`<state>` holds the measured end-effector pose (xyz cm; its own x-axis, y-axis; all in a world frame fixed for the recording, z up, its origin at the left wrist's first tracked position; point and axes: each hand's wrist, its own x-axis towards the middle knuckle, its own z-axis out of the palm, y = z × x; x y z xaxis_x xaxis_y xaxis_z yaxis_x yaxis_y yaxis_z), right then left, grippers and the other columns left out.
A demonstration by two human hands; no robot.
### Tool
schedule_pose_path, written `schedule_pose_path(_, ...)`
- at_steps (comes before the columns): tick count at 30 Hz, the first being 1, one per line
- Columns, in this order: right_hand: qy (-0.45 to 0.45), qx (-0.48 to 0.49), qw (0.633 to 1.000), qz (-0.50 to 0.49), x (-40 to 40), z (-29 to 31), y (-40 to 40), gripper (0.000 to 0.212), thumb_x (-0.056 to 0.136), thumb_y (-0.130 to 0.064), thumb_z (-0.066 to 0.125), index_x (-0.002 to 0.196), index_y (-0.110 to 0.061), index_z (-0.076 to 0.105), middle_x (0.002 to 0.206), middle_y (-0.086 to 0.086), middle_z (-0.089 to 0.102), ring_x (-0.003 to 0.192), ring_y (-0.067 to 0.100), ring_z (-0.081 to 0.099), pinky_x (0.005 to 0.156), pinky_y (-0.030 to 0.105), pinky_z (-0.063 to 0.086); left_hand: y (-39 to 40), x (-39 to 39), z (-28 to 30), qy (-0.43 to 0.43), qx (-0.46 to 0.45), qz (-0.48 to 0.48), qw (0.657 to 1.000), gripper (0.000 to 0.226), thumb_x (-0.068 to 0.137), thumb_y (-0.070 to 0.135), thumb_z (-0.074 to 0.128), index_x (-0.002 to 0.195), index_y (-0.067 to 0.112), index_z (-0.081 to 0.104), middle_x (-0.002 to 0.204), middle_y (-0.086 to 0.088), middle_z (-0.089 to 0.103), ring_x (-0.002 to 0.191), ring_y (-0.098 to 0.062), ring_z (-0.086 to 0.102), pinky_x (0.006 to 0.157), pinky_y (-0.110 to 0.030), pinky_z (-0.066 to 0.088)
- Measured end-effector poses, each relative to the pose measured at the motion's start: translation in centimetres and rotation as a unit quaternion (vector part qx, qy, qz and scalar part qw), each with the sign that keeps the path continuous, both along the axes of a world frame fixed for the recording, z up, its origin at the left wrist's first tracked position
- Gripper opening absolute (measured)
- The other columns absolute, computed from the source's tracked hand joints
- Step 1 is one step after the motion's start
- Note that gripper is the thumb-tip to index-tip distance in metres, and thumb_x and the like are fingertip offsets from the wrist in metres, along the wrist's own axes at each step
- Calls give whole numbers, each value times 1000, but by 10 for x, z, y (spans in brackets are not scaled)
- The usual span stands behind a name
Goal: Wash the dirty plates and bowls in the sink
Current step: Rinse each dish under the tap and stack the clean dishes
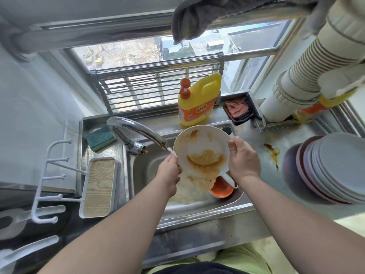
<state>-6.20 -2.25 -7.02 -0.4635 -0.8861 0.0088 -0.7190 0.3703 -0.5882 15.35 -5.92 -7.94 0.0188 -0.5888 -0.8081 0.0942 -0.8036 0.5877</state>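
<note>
Head view, both hands gripping a round white sauce-smeared plate point(201, 149) (tilted) over the steel sink point(146, 171), left hand point(170, 171) pinching its left rim, right hand point(244, 159) clasping its right.

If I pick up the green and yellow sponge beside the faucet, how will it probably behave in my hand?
The sponge will likely feel light and squashy, since it looks like soft foam with a scouring layer on top. It should not roll: it is a flat block lying on the steel counter. Whether it is wet, and so heavier, cannot be told.
</note>
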Motion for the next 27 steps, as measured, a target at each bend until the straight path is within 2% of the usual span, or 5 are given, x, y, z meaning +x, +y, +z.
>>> schedule_pose_path(3,-3,-18,1000,6,2,-3,0,47,109,-50,35,110,-16,67,106,9,68,92,37,61,70,35,36,-6,0,-1,11,11,16,1000,34,109,47,46,131,32,68,106,1,68,95,-19,60,88,-35,50)
schedule_pose_path(10,-29,15,999,16,16,-13,2,40,111,-47,38,110,-19,65,99,6,65,91,33,57,71,39,41,-11,11,-6,2,-31,69,997,31,114,34,41,120,26,70,102,0,72,79,-14,56,78,-29,50)
schedule_pose_path(16,-59,105,993,-10,27,-19,3,37,112,-47,34,92,-21,51,74,-5,54,74,30,52,63,38,35,-8,28,-15,12,-54,130,990,19,105,27,65,122,21,73,102,-5,81,89,-24,75,75,-37,64)
schedule_pose_path(19,-80,126,989,-20,33,-22,4,39,113,-45,33,90,-19,50,74,-1,56,71,28,52,64,39,37,-5,35,-17,10,-37,134,990,14,105,23,65,115,23,74,103,-4,81,96,-25,77,84,-41,65)
schedule_pose_path(27,-109,152,982,-18,40,-28,5,41,113,-44,32,83,-22,47,77,-2,59,70,15,52,56,35,31,1,46,-20,15,-26,145,989,15,106,22,63,114,25,76,98,1,82,90,-20,76,69,-33,59)
